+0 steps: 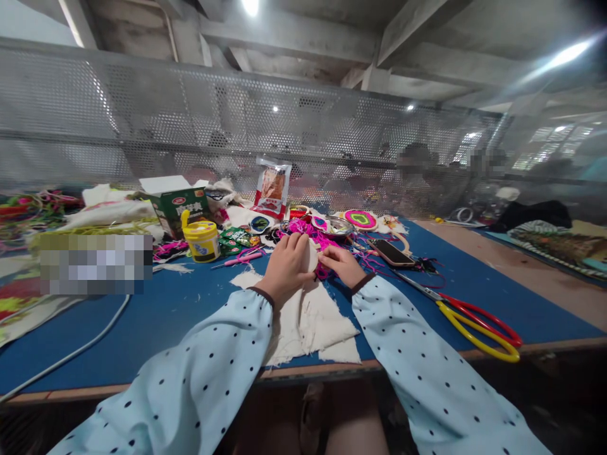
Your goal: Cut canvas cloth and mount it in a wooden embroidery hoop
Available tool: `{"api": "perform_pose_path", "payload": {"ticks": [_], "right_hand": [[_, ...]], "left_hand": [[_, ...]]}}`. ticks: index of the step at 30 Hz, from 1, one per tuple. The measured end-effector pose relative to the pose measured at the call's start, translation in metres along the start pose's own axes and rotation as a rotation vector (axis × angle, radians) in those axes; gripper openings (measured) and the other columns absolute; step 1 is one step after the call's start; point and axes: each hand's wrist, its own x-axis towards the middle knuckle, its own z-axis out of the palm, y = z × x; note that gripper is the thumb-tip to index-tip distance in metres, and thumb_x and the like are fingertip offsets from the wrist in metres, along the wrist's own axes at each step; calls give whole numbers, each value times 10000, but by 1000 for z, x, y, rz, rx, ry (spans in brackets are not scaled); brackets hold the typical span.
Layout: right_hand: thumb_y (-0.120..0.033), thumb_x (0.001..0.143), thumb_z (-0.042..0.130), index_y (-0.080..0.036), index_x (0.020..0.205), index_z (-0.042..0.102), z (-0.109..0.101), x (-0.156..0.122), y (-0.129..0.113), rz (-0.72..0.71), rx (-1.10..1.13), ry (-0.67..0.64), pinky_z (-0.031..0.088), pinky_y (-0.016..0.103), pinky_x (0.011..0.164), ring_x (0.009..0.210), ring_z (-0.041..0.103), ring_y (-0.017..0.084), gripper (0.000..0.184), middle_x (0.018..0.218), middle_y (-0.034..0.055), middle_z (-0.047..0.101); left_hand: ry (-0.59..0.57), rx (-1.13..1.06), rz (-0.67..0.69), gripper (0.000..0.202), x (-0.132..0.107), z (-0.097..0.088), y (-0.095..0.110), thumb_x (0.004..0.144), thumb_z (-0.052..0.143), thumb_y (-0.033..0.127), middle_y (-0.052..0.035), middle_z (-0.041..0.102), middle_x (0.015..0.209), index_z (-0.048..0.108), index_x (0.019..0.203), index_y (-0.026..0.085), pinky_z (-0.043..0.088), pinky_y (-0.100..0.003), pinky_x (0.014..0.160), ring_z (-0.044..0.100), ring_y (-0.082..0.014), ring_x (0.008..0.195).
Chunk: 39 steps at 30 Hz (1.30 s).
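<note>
My left hand is closed around a small cream cloth piece with a rounded edge, held above the table. Close by on its right, my right hand pinches with thumb and forefinger at the edge of that cloth. Whatever is between those fingertips is too small to make out. Under both hands lie frayed cream cloth scraps. Just behind them is a tangle of magenta yarn. Left of my left hand rests a pink-handled tool with a thin metal tip.
Large scissors with red and yellow handles lie at right, near a phone. At left stand a yellow tub and a green box. A food packet leans at the back. A round colourful yarn patch sits behind.
</note>
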Motion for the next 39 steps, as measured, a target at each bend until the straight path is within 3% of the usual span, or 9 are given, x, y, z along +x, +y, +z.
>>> {"api": "perform_pose_path", "payload": {"ticks": [8, 16, 21, 31, 36, 39], "right_hand": [[-372, 720, 610, -178, 633, 513, 1, -1, -3, 21, -269, 155, 370, 261, 571, 567, 475, 127, 233, 592, -16, 529], [-396, 643, 681, -177, 570, 511, 0, 1, 1, 59, -227, 169, 350, 256, 527, 525, 443, 117, 287, 537, -25, 512], [-412, 636, 684, -164, 584, 552, -3, 3, 2, 99, -51, 105, 382, 268, 533, 527, 475, 125, 286, 548, -5, 552], [-446, 633, 692, -165, 584, 540, -2, -1, -13, 107, 69, 33, 406, 268, 529, 513, 506, 123, 323, 535, -12, 573], [-447, 680, 653, -172, 609, 518, 0, -2, -12, 59, 19, 38, 407, 271, 546, 537, 500, 128, 314, 565, -14, 557], [-424, 772, 565, -185, 669, 504, 4, -2, -9, -13, -146, 115, 390, 261, 568, 581, 496, 131, 268, 621, -9, 547]], "left_hand": [[-5, 51, -18, 756, 0, 4, 0, 618, 663, 449, -115, 449, 1159, 357, 1235, 139, 336, -395, 916, 407, -288, 1032], [-13, 36, -12, 751, 0, 3, 1, 620, 662, 433, -110, 450, 1153, 356, 1241, 142, 334, -391, 924, 406, -282, 1027], [-2, 19, -2, 762, 0, 4, 0, 620, 666, 444, -117, 449, 1158, 355, 1242, 132, 331, -398, 940, 403, -286, 1044], [17, -39, 9, 763, -1, 1, -3, 606, 696, 407, -114, 437, 1187, 340, 1234, 160, 330, -409, 964, 404, -284, 1085], [22, -61, 6, 756, 0, 2, -5, 618, 696, 400, -127, 427, 1221, 331, 1234, 157, 313, -418, 980, 388, -292, 1135], [13, -35, -50, 747, -1, 6, -2, 612, 693, 422, -122, 454, 1174, 347, 1215, 151, 343, -419, 941, 423, -295, 1091]]}}
